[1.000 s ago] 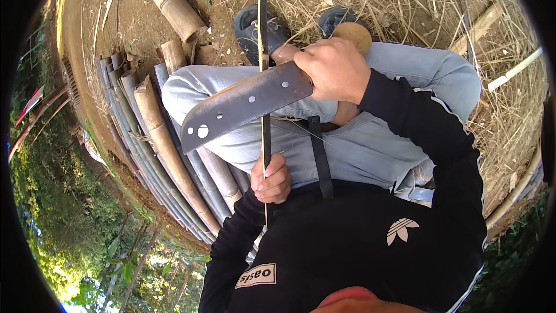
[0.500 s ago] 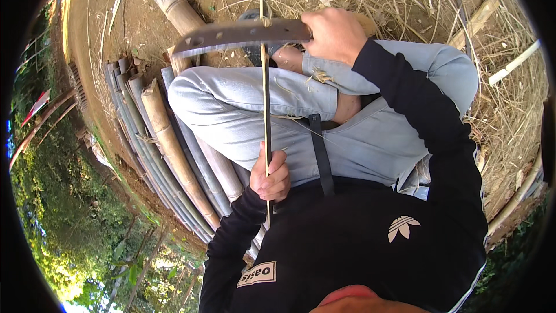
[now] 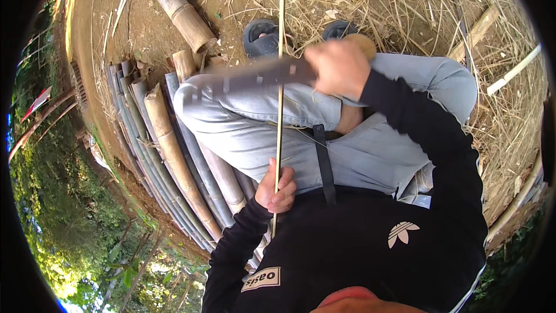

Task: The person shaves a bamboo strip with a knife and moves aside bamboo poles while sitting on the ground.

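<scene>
My left hand [image 3: 276, 190] is closed around a long, thin bamboo strip [image 3: 280, 122] near my belly. From there the strip runs away from me over my crossed legs and past the top of the view. In my right hand [image 3: 339, 66] is a broad-bladed knife [image 3: 249, 83], dark with holes along its blade and blurred by motion. The blade points left and crosses the strip above my shin; whether its edge touches the strip I cannot tell. A tan, rounded handle end [image 3: 363, 43] shows beyond my right fist.
Several bamboo poles [image 3: 168, 133] lie side by side at my left. A thick bamboo piece [image 3: 179, 11] lies on the ground ahead. Dry straw and shavings [image 3: 399, 0] cover the ground at far right. Dark sandals [image 3: 260, 37] are in front of my legs.
The knife has come nearer my body along the strip, its blade tip now lower. The strip and my left hand have shifted slightly right, and the hand sits a little closer to me.
</scene>
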`<state>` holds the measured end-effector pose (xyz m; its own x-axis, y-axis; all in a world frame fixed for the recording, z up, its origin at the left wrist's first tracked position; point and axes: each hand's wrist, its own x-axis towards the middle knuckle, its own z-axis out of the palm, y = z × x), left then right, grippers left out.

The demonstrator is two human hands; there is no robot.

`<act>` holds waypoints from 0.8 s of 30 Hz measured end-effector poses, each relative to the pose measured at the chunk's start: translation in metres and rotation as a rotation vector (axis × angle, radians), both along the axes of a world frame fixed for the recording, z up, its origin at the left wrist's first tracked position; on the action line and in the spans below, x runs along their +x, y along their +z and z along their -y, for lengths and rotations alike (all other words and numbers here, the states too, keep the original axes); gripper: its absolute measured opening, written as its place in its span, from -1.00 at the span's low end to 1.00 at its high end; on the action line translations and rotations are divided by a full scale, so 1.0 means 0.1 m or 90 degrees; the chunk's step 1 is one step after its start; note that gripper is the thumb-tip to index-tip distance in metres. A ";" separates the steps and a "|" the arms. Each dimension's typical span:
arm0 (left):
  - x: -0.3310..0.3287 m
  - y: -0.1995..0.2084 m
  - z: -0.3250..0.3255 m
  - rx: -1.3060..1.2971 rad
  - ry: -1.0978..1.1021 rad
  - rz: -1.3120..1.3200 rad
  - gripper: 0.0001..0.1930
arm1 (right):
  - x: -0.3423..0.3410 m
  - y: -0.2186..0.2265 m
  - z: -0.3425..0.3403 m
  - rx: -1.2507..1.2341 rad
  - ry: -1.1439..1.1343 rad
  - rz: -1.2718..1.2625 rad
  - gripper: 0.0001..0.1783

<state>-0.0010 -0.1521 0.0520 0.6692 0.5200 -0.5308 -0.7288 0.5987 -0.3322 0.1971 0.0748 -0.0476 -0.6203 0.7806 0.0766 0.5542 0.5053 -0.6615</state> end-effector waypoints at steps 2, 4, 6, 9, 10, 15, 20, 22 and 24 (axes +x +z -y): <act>-0.04 0.02 0.02 -0.022 -0.038 -0.036 -0.40 | -0.06 0.05 0.14 0.074 0.062 -0.033 -0.71; -0.13 0.02 0.04 -0.021 -0.064 -0.067 -0.40 | -0.05 0.02 0.07 0.113 0.036 -0.027 -0.74; -0.14 0.07 0.10 -0.035 -0.080 -0.084 -0.40 | 0.04 -0.10 -0.26 0.028 -0.054 0.043 -0.77; -0.15 0.12 0.24 -0.058 -0.075 -0.074 -0.39 | 0.13 -0.21 -0.46 -0.019 -0.179 0.065 -0.77; -0.15 0.13 0.30 -0.059 -0.060 -0.056 -0.38 | 0.10 -0.16 -0.33 -0.031 -0.163 0.083 -0.76; -0.25 0.10 0.42 -0.045 -0.086 -0.065 -0.38 | -0.08 0.05 0.21 0.083 0.080 -0.061 -0.78; -0.29 0.13 0.44 -0.045 -0.110 -0.066 -0.38 | 0.11 -0.21 -0.50 -0.010 -0.182 0.088 -0.77; -0.33 0.14 0.53 -0.052 -0.095 -0.034 -0.38 | 0.18 -0.24 -0.56 -0.025 -0.200 0.106 -0.77; -0.40 0.20 0.55 -0.056 -0.140 -0.044 -0.38 | 0.17 -0.14 -0.36 -0.045 -0.128 0.090 -0.78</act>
